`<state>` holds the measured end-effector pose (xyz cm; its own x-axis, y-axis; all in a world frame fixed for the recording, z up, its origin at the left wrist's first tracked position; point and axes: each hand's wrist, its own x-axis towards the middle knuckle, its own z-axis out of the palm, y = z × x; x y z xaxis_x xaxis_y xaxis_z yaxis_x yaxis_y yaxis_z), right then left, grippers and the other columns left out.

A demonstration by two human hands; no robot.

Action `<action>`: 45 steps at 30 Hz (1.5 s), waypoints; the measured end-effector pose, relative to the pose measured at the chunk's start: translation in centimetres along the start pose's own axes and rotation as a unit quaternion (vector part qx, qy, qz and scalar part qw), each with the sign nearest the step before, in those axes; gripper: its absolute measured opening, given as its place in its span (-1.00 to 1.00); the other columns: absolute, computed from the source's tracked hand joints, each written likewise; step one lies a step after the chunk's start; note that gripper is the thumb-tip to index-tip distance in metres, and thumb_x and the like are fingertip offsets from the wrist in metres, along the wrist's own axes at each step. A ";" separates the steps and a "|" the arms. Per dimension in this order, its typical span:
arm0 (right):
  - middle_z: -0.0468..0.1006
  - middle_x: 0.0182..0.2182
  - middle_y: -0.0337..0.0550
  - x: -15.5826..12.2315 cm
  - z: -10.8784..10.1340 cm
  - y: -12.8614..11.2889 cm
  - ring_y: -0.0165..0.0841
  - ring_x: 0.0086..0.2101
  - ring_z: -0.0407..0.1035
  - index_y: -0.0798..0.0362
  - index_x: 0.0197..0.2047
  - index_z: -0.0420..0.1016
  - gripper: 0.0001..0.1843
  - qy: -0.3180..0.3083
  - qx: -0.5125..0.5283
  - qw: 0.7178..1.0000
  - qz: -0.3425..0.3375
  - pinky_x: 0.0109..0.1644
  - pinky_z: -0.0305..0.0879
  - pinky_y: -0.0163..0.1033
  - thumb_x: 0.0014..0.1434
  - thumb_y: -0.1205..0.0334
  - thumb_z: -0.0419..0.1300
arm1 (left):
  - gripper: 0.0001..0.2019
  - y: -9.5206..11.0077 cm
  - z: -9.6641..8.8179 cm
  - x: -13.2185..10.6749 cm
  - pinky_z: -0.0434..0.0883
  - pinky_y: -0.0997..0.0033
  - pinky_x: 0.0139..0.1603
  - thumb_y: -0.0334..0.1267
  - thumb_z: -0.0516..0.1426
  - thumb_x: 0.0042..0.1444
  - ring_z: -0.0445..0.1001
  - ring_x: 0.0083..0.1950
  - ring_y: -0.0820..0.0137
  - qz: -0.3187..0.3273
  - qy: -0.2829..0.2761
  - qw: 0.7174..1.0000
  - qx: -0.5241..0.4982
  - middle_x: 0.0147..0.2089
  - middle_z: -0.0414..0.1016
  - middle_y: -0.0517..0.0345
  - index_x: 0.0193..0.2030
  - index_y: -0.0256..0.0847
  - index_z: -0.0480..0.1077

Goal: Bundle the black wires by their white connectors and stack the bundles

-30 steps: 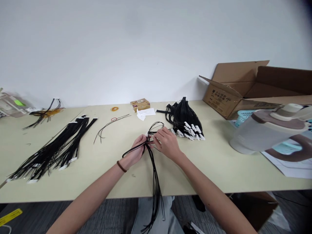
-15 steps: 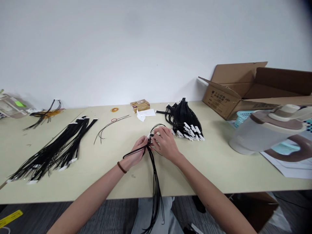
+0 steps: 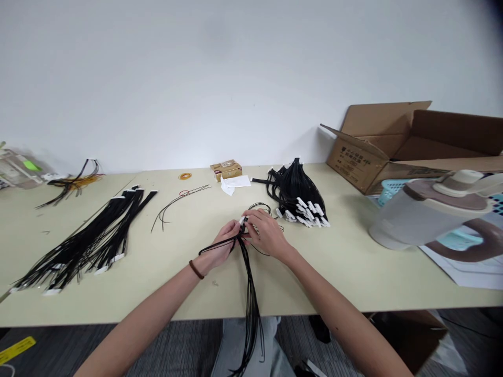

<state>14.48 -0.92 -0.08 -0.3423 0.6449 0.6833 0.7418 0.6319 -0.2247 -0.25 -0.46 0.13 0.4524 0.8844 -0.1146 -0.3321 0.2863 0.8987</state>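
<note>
Both hands meet over the table's middle around a black wire harness [image 3: 249,283] with a white connector [image 3: 242,220] at its upper end. My left hand [image 3: 223,243] is closed on the harness just below the connector. The fingers of my right hand [image 3: 267,230] pinch black wires beside the connector; their tips are partly hidden. Long wires hang from the hands over the table's front edge, and a few loop out behind the right hand. To the right of the hands lies a thick bundle of black harnesses [image 3: 296,183] with several white connectors.
More black harnesses [image 3: 90,235] lie spread on the left of the table [image 3: 173,283]. Loose thin wires [image 3: 163,212], yellow rubber bands [image 3: 185,176], a small box [image 3: 226,170] and white paper [image 3: 238,181] are behind. A cardboard box [image 3: 353,157] and a jug [image 3: 416,214] stand right.
My right hand has shifted slightly, its fingers closer to the connector. The wire loops behind it stick out further to the right. My left hand stays in place.
</note>
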 end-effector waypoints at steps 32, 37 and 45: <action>0.46 -0.34 -0.22 -0.3 0.7 0.5 -0.39 -0.22 0.20 0.04 -0.28 0.41 -0.83 -0.026 -0.141 0.965 -0.219 -0.09 0.07 -0.18 0.22 0.38 0.00 | -0.99 -0.6 -1.9 1.2 0.20 0.32 -0.32 -0.28 0.18 -0.09 0.29 -0.43 0.37 -0.043 0.033 0.998 -0.023 -0.48 0.41 0.14 -0.48 -0.09 0.42; 0.46 -0.35 -0.24 -0.3 0.6 0.4 -0.41 -0.22 0.19 0.07 -0.32 0.40 -0.80 -0.032 -0.167 0.954 -0.247 -0.06 0.07 -0.19 0.22 0.42 -0.03 | -0.99 -0.8 -2.0 1.2 0.19 0.33 -0.32 -0.26 0.17 -0.06 0.31 -0.40 0.36 -0.049 0.009 0.999 -0.013 -0.48 0.41 0.15 -0.45 -0.06 0.42; 0.46 -0.36 -0.24 -0.3 0.6 0.6 -0.42 -0.23 0.21 0.06 -0.33 0.40 -0.77 -0.028 -0.164 0.951 -0.260 -0.07 0.09 -0.21 0.23 0.42 -0.05 | -0.95 -0.6 -1.6 1.3 0.17 0.33 -0.33 -0.32 0.17 -0.10 0.27 -0.44 0.36 -0.044 0.037 0.998 -0.032 -0.52 0.39 0.16 -0.49 -0.08 0.42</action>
<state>14.61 -0.47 -0.82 -0.7360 0.3095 0.6021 0.6003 0.7094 0.3692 -0.76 1.11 -1.27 0.4200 0.8794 -0.2243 -0.3480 0.3843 0.8551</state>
